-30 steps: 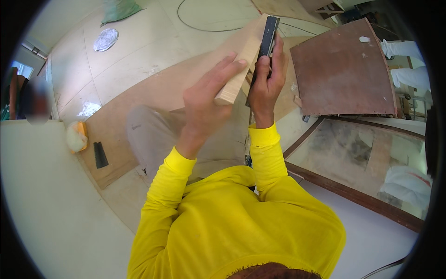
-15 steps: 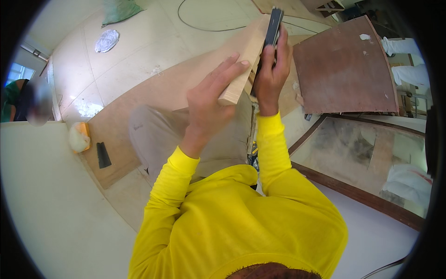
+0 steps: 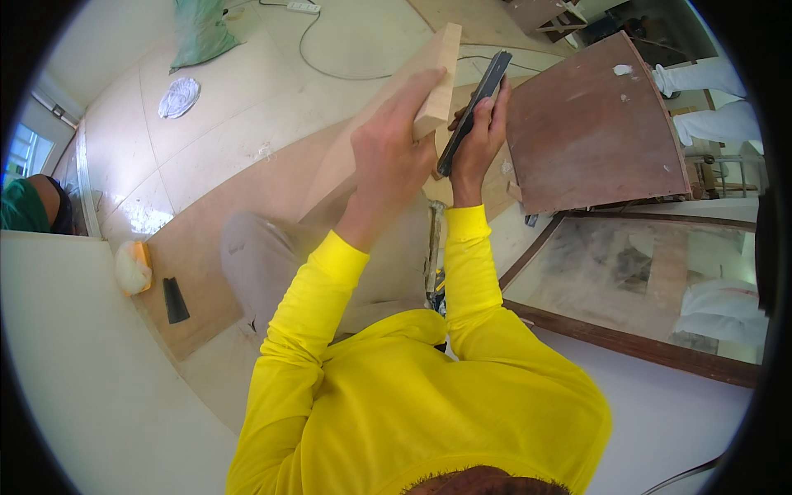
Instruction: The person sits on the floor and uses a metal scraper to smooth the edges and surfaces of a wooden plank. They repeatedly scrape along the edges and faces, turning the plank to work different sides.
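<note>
My left hand (image 3: 394, 136) grips a pale wooden board (image 3: 442, 78), held at a slant over my lap. In my right hand (image 3: 478, 140) is a long, narrow black block (image 3: 469, 120), held tilted just right of the board, with a visible gap at their upper ends. My knee in light trousers (image 3: 256, 272) rests on a brown sheet (image 3: 194, 239) on the floor. A small dark tapered piece (image 3: 175, 299) lies to my left, near a yellow-and-white item (image 3: 135, 266).
A brown panel (image 3: 594, 140) and a framed glass pane (image 3: 610, 272) are at my right. A green sack (image 3: 198, 33), crumpled white bundle (image 3: 179, 97) and cable with a power strip (image 3: 304, 7) lie ahead. A person in green (image 3: 23, 206) is partly visible at far left.
The board's near end has risen away from me. The black block and my right hand have shifted down and tilted, parting from the board's upper end.
</note>
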Available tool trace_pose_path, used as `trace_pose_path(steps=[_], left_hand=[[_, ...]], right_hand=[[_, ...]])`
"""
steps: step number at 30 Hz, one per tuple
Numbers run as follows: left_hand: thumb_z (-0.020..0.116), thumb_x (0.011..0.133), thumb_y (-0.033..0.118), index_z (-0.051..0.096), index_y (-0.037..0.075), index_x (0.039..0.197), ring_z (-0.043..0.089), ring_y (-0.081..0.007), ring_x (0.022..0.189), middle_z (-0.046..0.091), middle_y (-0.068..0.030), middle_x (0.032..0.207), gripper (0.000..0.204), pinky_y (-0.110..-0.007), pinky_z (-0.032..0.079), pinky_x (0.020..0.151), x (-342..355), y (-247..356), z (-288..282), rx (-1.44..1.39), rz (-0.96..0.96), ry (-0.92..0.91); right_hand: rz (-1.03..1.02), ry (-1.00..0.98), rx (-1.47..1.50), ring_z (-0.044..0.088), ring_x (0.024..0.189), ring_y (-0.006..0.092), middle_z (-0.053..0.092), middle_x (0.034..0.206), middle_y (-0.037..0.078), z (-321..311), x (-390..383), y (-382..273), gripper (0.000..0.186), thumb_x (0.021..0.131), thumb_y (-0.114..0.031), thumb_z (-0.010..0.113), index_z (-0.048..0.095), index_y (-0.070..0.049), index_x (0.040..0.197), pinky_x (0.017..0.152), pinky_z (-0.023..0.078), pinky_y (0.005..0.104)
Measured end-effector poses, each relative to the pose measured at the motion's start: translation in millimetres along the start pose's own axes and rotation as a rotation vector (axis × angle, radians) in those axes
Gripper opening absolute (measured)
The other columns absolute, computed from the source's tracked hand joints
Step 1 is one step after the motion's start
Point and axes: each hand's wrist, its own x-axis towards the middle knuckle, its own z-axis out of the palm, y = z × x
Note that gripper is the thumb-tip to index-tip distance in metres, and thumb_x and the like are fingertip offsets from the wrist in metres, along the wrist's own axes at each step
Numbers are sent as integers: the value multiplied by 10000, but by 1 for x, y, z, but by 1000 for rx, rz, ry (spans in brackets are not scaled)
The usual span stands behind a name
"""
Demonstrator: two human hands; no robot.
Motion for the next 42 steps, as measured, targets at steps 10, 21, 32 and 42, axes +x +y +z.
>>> trace_pose_path(steps=[10, 21, 32, 42], left_hand=[[752, 925, -34, 740, 185, 1530, 805, -482, 1084, 853, -180, 1302, 644, -553, 644, 871, 44, -21, 24, 115, -59, 45], [837, 1005, 71, 752, 235, 1554, 821, -426, 834, 852, -167, 941, 580, -503, 628, 782, 73, -37, 35, 180, -65, 86], [829, 1012, 69, 756, 237, 1546, 835, -435, 889, 860, -180, 970, 565, -502, 633, 801, 67, -34, 29, 181, -70, 95], [836, 984, -45, 749, 201, 1601, 857, -375, 1241, 856, -148, 1453, 670, -423, 665, 997, 13, -10, -3, 106, -25, 112]], right_hand=[[10, -32, 16, 594, 869, 94, 606, 1167, 13, 1, 5, 3, 639, 1283, -282, 550, 422, -92, 1880, 739, 553, 280], [13, -88, -13, 553, 859, 81, 600, 1176, 6, 13, 13, 11, 626, 1285, -268, 570, 447, -106, 1877, 747, 514, 270], [-102, -134, -62, 573, 894, 99, 591, 1178, 14, 39, 35, 18, 577, 1284, -228, 591, 520, -144, 1850, 767, 515, 291], [-249, -195, -159, 659, 1234, 248, 684, 1367, 130, 52, 33, 9, 573, 1263, -239, 606, 554, -111, 1819, 1118, 540, 392]])
